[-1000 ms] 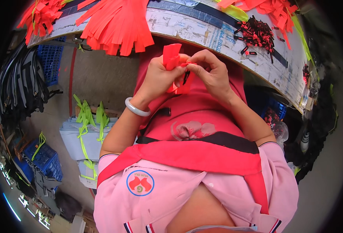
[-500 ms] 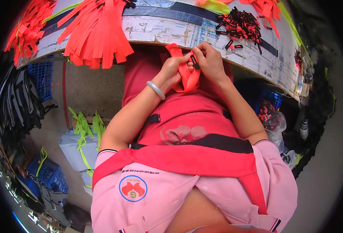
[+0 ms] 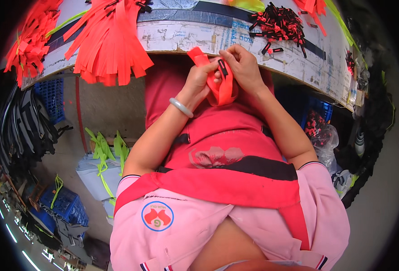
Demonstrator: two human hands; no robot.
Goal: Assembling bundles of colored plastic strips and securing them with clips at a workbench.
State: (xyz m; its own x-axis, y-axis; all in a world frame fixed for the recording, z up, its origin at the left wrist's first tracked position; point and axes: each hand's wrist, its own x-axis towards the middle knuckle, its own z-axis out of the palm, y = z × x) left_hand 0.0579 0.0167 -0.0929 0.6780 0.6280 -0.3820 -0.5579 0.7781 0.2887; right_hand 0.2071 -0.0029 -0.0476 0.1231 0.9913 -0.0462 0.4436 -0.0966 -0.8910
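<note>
A bright orange-red webbing strap (image 3: 226,92) hangs in a loop in front of my red apron, just off the table's near edge. My left hand (image 3: 198,81) is closed round the strap, its thumb pointing up along it. Beside the left fingertips a small black slotted buckle (image 3: 222,67) sits on the strap, tilted. My right hand (image 3: 243,68) is closed in a pinch just above and right of the buckle, at the strap. Its fingertips partly hide what they grip. A free end of the strap sticks up behind the left thumb.
Across the front runs a cardboard-covered table (image 3: 172,38). On it lie a fanned bundle of orange-red straps (image 3: 111,49), another bundle (image 3: 30,45) at far left, and a heap of black buckles (image 3: 280,27). A blue crate (image 3: 50,101) and plastic bag (image 3: 327,147) stand below.
The right fingertips have shifted up and slightly left, off the buckle, which now shows more fully. The left hand keeps its hold on the strap. The whole view has shifted slightly.
</note>
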